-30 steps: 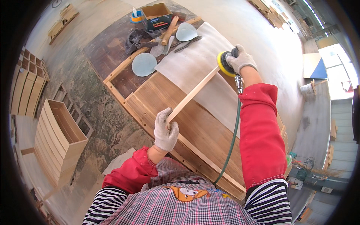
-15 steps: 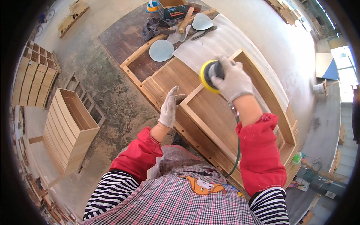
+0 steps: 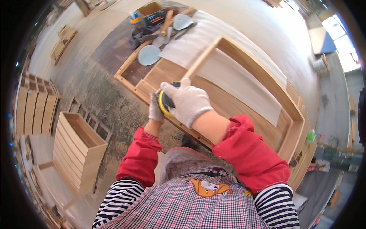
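My right hand point(image 3: 190, 102), in a pale work glove, grips a round sander point(image 3: 166, 100) with a black body and yellow rim. It holds the sander on edge at the near left corner of an open wooden frame point(image 3: 249, 70). My left hand point(image 3: 155, 109), gloved too, is right beside the sander's left side, by that corner. Its fingers are mostly hidden behind the sander and the right hand, so their grip does not show. The frame's near side is largely covered by my right hand and red sleeve.
Beneath the frame are brown boards and a white sheet point(image 3: 183, 49) on the workbench. Pale blue discs point(image 3: 149, 55), a dark cloth point(image 3: 139, 37) and an open box point(image 3: 152, 13) lie at the far end. Wooden drawer units point(image 3: 76, 152) stand on the floor at left.
My right hand has brought the sander left and nearer, from above the frame to its near left corner beside my left hand. The frame has shifted, showing more white sheet inside. The view has turned slightly.
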`<move>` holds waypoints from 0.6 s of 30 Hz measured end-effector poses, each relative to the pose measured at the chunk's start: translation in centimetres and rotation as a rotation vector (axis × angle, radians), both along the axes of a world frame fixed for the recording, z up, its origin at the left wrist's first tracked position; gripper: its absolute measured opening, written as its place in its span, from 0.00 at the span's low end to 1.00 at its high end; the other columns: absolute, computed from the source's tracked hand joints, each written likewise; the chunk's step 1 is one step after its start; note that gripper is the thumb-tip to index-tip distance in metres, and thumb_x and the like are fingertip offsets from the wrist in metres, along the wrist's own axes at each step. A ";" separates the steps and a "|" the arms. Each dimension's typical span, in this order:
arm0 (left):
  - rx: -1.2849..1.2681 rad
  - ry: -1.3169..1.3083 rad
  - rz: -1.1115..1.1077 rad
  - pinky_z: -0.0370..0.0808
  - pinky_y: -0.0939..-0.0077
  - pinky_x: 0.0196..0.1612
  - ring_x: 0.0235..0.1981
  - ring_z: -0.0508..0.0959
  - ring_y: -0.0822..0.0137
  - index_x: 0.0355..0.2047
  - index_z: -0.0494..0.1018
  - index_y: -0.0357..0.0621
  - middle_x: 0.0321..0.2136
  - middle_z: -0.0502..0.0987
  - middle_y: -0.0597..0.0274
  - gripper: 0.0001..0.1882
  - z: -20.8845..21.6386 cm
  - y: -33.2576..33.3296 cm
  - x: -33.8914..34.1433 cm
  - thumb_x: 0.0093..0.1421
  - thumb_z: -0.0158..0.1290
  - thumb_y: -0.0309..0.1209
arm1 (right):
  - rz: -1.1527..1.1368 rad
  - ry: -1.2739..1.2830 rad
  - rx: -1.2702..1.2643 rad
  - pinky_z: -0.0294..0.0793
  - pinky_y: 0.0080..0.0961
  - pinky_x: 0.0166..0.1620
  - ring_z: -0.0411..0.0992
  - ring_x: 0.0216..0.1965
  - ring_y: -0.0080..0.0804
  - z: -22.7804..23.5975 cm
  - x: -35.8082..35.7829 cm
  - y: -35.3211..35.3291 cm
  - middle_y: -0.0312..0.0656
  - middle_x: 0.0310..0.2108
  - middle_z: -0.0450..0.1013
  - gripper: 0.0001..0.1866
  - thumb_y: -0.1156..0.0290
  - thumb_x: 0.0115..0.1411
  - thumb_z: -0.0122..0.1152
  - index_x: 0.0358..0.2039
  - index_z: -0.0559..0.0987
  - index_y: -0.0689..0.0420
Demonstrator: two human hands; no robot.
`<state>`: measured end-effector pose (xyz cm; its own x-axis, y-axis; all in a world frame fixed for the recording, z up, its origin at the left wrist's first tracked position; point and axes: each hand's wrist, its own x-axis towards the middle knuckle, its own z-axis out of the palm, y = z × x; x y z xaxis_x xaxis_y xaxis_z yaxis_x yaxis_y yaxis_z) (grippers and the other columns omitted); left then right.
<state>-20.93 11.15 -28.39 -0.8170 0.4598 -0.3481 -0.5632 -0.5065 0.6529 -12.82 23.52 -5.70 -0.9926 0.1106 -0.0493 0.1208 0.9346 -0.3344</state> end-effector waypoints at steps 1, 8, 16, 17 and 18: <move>-0.009 0.050 -0.054 0.70 0.58 0.58 0.54 0.72 0.56 0.60 0.63 0.43 0.54 0.72 0.52 0.40 -0.2 -0.2 0.0 0.62 0.38 0.65 | -0.025 0.002 0.000 0.77 0.43 0.34 0.77 0.33 0.50 -0.2 0.6 0.3 0.55 0.41 0.69 0.26 0.58 0.54 0.61 0.55 0.71 0.39; -0.177 0.189 -0.066 0.64 0.63 0.60 0.56 0.69 0.58 0.59 0.64 0.43 0.55 0.70 0.55 0.37 -0.4 0.0 -0.8 0.67 0.31 0.60 | -0.172 -0.188 -0.014 0.77 0.42 0.35 0.78 0.33 0.49 1.6 10.3 3.5 0.56 0.42 0.68 0.28 0.59 0.55 0.60 0.59 0.68 0.39; -0.329 0.141 0.081 0.60 0.62 0.64 0.59 0.67 0.57 0.60 0.63 0.44 0.58 0.68 0.56 0.33 1.8 0.8 0.5 0.68 0.33 0.56 | -0.637 -0.135 0.036 0.77 0.44 0.37 0.77 0.33 0.53 2.1 32.4 8.4 0.57 0.41 0.67 0.29 0.58 0.55 0.61 0.58 0.67 0.40; -0.317 0.164 0.070 0.60 0.62 0.64 0.59 0.67 0.57 0.61 0.62 0.44 0.59 0.67 0.56 0.33 1.6 0.7 0.4 0.68 0.33 0.56 | -0.726 -0.175 0.058 0.77 0.44 0.38 0.77 0.34 0.53 2.5 35.2 8.9 0.57 0.40 0.67 0.30 0.57 0.55 0.62 0.59 0.67 0.40; -0.297 0.190 0.038 0.58 0.63 0.66 0.62 0.64 0.58 0.63 0.59 0.43 0.61 0.64 0.56 0.35 1.1 0.7 0.1 0.68 0.33 0.57 | -0.808 -0.160 0.112 0.77 0.44 0.38 0.77 0.33 0.52 2.3 38.3 9.6 0.57 0.40 0.67 0.30 0.57 0.55 0.61 0.59 0.66 0.40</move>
